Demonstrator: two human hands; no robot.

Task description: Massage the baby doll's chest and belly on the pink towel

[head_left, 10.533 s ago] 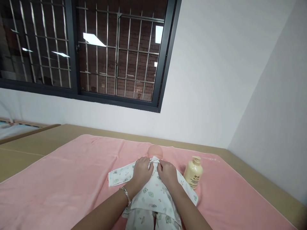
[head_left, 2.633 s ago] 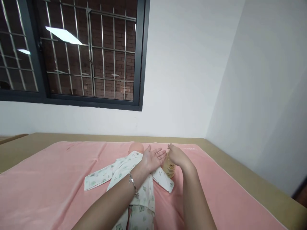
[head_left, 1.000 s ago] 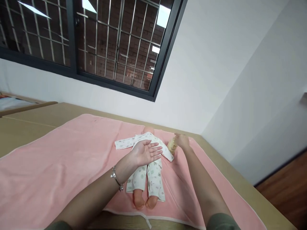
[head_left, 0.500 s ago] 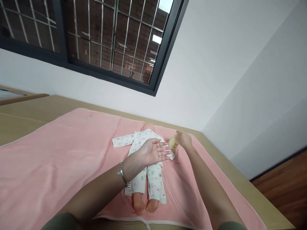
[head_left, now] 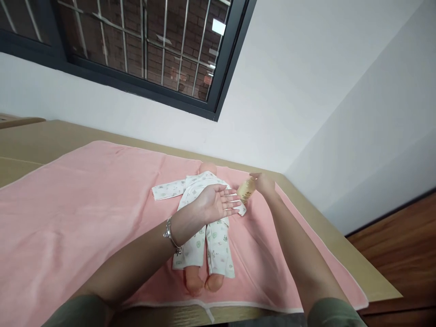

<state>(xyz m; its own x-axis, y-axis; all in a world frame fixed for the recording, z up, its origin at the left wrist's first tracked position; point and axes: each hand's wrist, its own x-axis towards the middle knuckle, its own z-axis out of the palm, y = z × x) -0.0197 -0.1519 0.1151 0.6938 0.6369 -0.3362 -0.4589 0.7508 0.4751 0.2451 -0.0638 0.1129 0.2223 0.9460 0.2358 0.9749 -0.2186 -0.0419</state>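
Note:
A baby doll (head_left: pixel 203 227) in a white printed sleepsuit lies on its back on a pink towel (head_left: pixel 78 213). My left hand (head_left: pixel 216 203) hovers palm up over the doll's chest, fingers stretched flat toward the bottle. A cream pump bottle (head_left: pixel 245 190) leans toward that palm, and my right hand (head_left: pixel 264 182) is closed over its top. A silver bracelet sits on my left wrist.
The towel covers a tan table (head_left: pixel 327 227) set against a white wall, in a corner. A barred dark window (head_left: pixel 136 41) is above. The table's right edge drops to a wooden floor (head_left: pixel 402 245).
The view has tilted down and the doll's feet show. The bottle has tipped further toward my left palm. Long ago, both hands were at the doll's collar.

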